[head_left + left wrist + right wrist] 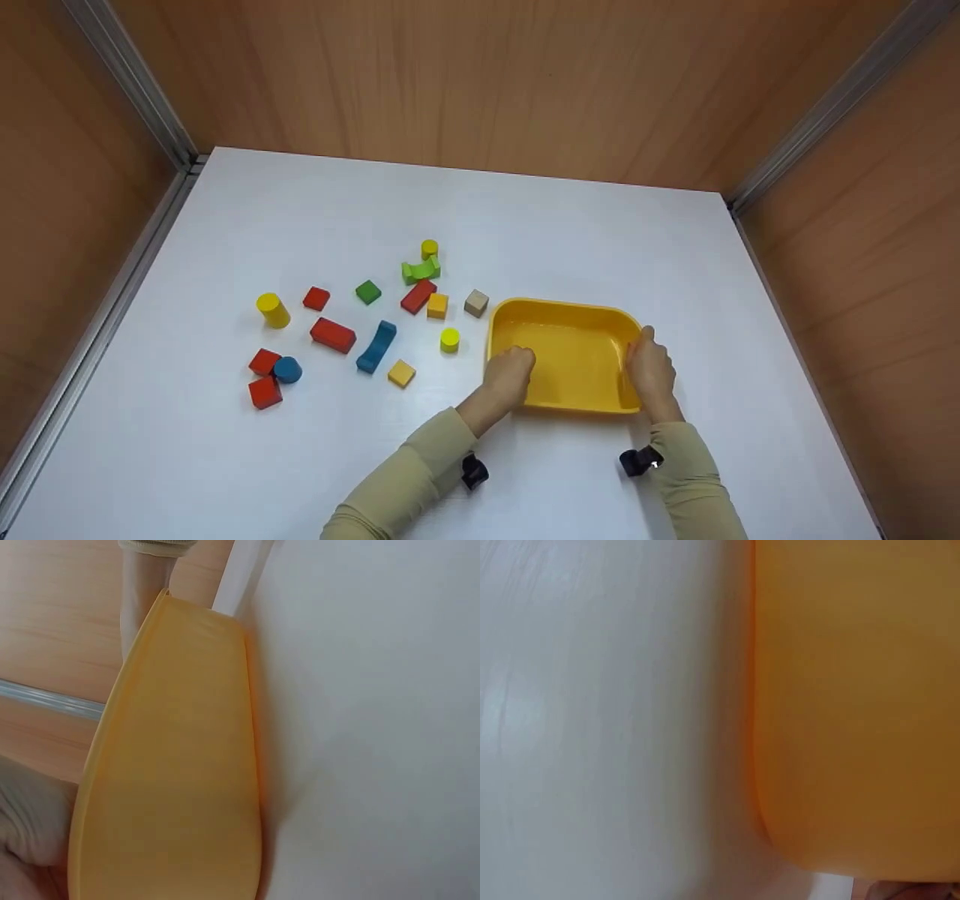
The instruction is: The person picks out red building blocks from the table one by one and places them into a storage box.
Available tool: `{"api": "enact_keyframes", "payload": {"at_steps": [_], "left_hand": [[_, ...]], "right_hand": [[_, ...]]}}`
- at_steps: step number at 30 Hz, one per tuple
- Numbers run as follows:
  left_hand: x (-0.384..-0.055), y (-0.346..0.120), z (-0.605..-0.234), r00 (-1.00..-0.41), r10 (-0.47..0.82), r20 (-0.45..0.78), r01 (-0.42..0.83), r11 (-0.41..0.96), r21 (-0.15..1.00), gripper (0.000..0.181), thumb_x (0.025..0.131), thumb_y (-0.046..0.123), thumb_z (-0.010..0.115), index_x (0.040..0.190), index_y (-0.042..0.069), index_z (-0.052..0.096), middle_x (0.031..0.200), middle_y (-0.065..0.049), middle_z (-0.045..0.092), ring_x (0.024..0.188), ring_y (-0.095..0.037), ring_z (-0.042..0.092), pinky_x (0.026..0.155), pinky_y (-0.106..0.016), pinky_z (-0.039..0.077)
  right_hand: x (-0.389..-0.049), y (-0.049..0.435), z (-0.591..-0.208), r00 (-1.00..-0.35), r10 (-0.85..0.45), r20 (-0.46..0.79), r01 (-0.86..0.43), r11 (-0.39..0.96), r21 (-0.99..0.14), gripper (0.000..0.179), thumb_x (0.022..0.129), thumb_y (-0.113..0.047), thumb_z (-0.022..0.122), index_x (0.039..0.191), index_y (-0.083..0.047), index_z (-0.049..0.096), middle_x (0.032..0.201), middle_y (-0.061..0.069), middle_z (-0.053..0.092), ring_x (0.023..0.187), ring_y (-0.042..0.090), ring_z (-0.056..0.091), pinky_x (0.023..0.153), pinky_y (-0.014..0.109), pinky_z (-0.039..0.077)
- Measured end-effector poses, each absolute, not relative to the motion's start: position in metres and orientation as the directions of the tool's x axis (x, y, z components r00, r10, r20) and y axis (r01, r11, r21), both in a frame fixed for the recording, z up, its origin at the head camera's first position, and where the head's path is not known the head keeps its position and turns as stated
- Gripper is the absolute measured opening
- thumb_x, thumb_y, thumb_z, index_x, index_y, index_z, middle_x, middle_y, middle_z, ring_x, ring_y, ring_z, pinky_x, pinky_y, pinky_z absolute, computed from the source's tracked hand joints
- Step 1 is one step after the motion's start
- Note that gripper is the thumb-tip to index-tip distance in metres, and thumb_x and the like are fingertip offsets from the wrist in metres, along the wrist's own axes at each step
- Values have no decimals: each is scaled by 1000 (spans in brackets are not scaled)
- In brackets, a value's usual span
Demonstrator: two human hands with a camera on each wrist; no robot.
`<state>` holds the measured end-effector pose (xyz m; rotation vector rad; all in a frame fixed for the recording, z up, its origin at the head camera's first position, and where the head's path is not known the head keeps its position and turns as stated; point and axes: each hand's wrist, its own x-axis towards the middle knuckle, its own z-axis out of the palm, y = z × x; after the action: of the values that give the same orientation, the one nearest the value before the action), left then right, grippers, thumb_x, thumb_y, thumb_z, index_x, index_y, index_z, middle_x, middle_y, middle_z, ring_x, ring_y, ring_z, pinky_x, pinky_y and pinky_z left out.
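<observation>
A yellow plastic tray [577, 360] with rounded corners and raised walls sits on the white table, right of the middle. My left hand [511, 375] grips its left rim, fingers curled over the wall. On the opposite side, my right hand [651, 371] holds the right rim with the thumb pointing up. No blocks lie in the tray. From the left wrist, the tray's outer wall [172, 750] fills the middle, with part of the left hand [34, 832] at the rim. In the right wrist view the tray wall [862, 705] stands close, the right hand [911, 890] barely showing.
Toy blocks lie scattered left of the tray, including a beige cube [476, 303], a short yellow cylinder [449, 340], a blue curved block [376, 347], a long red block [333, 335] and a green arch [421, 270]. Wooden panels [465, 82] enclose the table's back and sides.
</observation>
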<state>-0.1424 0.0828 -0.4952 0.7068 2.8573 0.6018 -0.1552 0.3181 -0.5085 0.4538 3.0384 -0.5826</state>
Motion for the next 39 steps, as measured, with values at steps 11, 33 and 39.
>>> {"api": "enact_keyframes", "payload": {"at_steps": [11, 33, 39], "left_hand": [[-145, 87, -492, -860, 472, -192, 379, 844, 379, 20, 75, 3, 66, 94, 5, 60, 77, -5, 55, 66, -15, 49, 63, -29, 48], [-141, 81, -486, -890, 455, -40, 408, 830, 380, 39, 77, 23, 69, 105, 1, 56, 92, -9, 57, 80, -20, 56, 70, -29, 49], [-141, 73, -481, -907, 420, 39, 383, 780, 495, 41, 81, 20, 65, 115, 3, 52, 104, -10, 57, 88, -19, 56, 78, -28, 48]], "right_hand": [[-156, 318, -509, -950, 296, -102, 312, 881, -355, 24, 93, -13, 38, 109, 4, 35, 74, 20, 54, 54, 25, 50, 41, 33, 38], [-154, 318, -510, -964, 265, -34, 260, 900, -351, 18, 92, -12, 41, 100, 3, 37, 67, 19, 54, 50, 26, 53, 38, 32, 39], [-155, 319, -509, -958, 277, -74, 285, 887, -362, 20, 93, -14, 40, 104, 3, 36, 69, 19, 53, 52, 26, 51, 40, 34, 39]]}}
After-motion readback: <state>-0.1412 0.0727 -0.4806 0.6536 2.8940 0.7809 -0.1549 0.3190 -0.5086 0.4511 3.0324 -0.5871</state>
